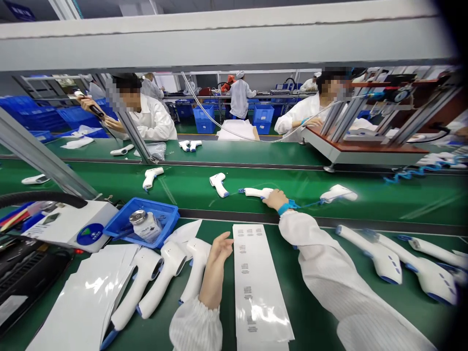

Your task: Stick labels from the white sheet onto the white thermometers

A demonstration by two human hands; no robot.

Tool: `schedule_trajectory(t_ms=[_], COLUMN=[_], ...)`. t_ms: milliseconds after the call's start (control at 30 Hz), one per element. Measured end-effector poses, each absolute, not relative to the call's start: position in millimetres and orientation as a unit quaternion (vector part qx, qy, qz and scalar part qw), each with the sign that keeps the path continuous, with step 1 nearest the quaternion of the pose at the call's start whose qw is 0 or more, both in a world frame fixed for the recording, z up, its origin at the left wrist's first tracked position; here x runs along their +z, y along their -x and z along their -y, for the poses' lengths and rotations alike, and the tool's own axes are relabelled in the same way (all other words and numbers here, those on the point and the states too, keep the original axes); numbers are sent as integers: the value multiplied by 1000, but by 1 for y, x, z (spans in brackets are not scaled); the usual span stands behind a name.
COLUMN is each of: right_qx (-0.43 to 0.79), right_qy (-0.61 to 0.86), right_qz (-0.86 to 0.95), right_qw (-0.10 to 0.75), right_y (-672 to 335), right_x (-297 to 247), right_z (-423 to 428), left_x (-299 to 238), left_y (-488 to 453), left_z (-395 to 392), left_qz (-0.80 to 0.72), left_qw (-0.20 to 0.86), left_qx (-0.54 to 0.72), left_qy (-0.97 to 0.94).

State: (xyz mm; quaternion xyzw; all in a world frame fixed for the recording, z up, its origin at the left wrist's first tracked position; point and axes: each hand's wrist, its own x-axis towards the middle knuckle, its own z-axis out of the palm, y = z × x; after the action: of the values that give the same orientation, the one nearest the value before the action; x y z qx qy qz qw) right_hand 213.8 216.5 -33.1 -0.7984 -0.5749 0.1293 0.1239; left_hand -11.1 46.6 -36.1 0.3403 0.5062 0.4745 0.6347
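My right hand [277,199] reaches out to the green conveyor belt, its fingers closed round one end of a white-and-blue thermometer gun [252,192] that lies on its side. A blue band circles that wrist. Nearer to me, my left hand [221,247] is held with fingers loosely stretched and nothing visible in them. It is beside the upper left edge of a glossy white label sheet [252,287] with small dark printed labels. Just left of that hand rests another thermometer gun [195,268], partly behind my forearm.
Several thermometer guns [164,278] lie on both sides of the bench. A blue tray [170,231] holds a metal-capped bottle [146,225], beside blank white sheets [87,292]. More guns sit on the belt [183,195]. Co-workers sit beyond; a fixture [365,151] stands right.
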Motion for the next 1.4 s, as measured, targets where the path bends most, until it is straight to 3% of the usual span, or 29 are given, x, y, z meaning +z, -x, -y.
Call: schedule_trajectory(t_ms=[200, 367, 633, 767, 1133, 1300, 1400], right_qx=[297, 421, 358, 300, 291, 338, 500], right_qy=[662, 422, 520, 558, 581, 524, 436], right_qz=[664, 771, 704, 695, 688, 722, 706], right_qw=[180, 225, 325, 339, 324, 299, 248], right_y=[-237, -213, -183, -166, -148, -149, -159], right_x=[-20, -15, -75, -89, -89, -63, -38], right_z=[-159, -98, -78, -77, -90, -71, -43], left_x=[-35, -36, -40, -44, -63, -61, -56], left_y=[-7, -16, -3, -4, -11, -9, -9], left_z=[-72, -55, -23, -48, -66, -71, -68], left_qz=[-457, -338, -531, -500, -473, -488, -492], left_qw=[669, 837, 636, 627, 617, 595, 599], left_qx=[531, 351, 487, 526, 532, 527, 512], left_qy=[-247, -248, -277, -283, -334, -361, -369])
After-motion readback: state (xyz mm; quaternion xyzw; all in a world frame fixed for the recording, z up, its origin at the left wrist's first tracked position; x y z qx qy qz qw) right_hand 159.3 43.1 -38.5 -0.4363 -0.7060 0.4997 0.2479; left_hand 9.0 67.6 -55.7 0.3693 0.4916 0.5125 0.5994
